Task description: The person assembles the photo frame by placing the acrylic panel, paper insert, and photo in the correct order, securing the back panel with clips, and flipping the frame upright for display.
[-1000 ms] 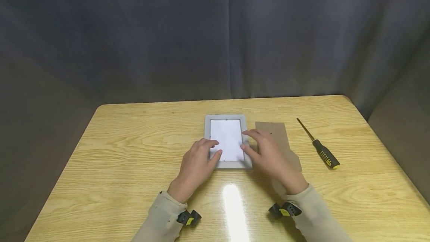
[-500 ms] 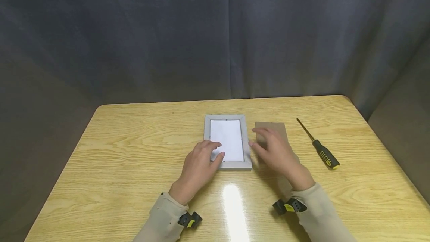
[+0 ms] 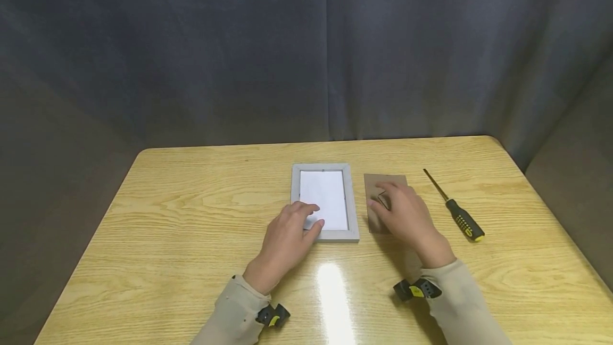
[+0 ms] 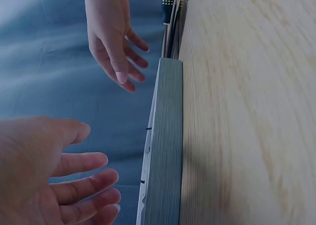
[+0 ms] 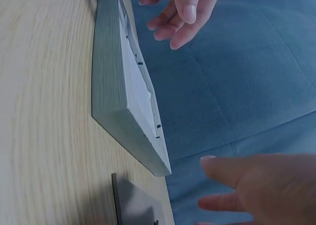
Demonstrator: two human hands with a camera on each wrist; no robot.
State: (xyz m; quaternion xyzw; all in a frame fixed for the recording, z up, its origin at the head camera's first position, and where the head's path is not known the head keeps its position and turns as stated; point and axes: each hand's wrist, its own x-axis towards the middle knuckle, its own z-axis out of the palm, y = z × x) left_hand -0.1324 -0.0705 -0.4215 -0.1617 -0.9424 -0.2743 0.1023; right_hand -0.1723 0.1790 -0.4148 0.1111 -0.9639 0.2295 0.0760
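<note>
A grey picture frame (image 3: 353, 212) lies on the table with its back up and a white sheet (image 3: 325, 196) inside it. Small dark tabs line its inner edge in the right wrist view. Over the frame's lower left corner hovers my left hand (image 3: 287, 233), fingers loosely bent and apart from the frame in the left wrist view. My right hand (image 3: 407, 217) is above the brown backing board (image 3: 372, 188), right of the frame, with its thumb and fingers spread and nothing between them. That hand covers much of the board; a thin dark line shows on it.
A screwdriver (image 3: 463, 220) with a black and yellow handle lies to the right of the board, its tip pointing away. The wooden table (image 3: 191, 228) ends at a dark curtain (image 3: 239, 68) behind. Black devices sit on both wrists.
My right hand has moved right, from the frame's right edge to over the backing board. The left hand has shifted slightly right and nearer. Frame, board and screwdriver stay put.
</note>
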